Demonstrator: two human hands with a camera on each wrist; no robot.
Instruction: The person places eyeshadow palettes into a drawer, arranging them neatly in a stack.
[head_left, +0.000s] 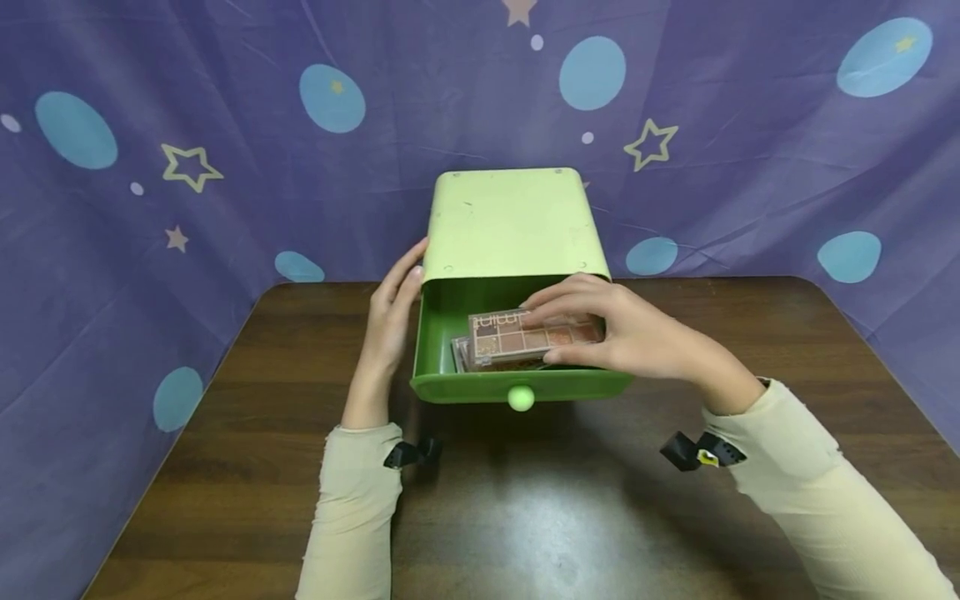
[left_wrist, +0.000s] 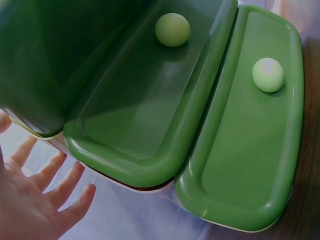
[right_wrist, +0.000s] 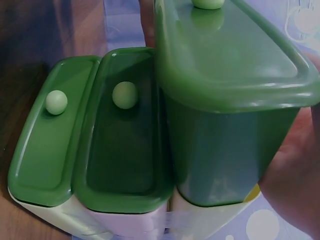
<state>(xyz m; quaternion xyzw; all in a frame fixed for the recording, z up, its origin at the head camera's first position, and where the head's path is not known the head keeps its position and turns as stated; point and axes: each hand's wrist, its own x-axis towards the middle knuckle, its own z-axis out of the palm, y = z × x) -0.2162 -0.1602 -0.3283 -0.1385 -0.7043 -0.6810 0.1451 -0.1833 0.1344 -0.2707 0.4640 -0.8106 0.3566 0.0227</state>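
A clear-lidded eyeshadow palette (head_left: 512,339) in brown shades lies tilted over the open green top drawer (head_left: 450,388). My right hand (head_left: 617,323) pinches it, the thumb at the near edge and the fingers over the top. Beneath it, another clear case (head_left: 461,355) shows partly inside the drawer. At the left side of the pale green drawer cabinet (head_left: 517,223) is my left hand (head_left: 388,315), its fingers against the wall. The left wrist view shows those fingers spread and nearly straight. In the right wrist view, the drawer hides most of the right hand (right_wrist: 296,172) and the palette.
Two closed green drawers, a middle one (left_wrist: 135,120) and a bottom one (left_wrist: 245,155), sit below the pulled-out drawer, each with a round knob. The cabinet stands on a dark wooden table (head_left: 247,500), close to a purple patterned cloth (head_left: 450,75) behind.
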